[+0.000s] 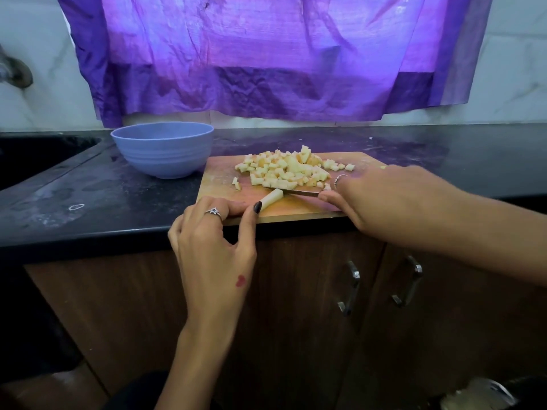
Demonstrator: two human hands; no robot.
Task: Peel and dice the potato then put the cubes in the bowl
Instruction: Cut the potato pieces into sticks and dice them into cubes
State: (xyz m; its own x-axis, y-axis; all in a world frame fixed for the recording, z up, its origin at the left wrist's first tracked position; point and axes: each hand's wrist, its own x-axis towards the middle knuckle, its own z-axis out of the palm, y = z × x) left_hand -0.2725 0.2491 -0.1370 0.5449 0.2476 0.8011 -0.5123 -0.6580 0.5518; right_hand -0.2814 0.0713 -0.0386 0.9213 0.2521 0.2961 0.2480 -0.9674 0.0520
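A wooden cutting board [296,207] lies at the counter's front edge. A heap of small potato cubes [291,170] covers its far half. At the near edge lies a pale potato stick [273,198]; my left hand [213,229] pinches its near end between thumb and fingers. My right hand [381,196] grips a knife [299,191], its blade lying low across the far tip of the stick. The handle is hidden inside the hand. A blue bowl [162,149] stands left of the board; its inside is not visible.
The counter [88,199] is dark stone, with a black sink [35,155] at the far left. A purple plastic sheet [266,54] hangs on the wall behind. Wooden cabinet doors with metal handles [350,288] are below the counter.
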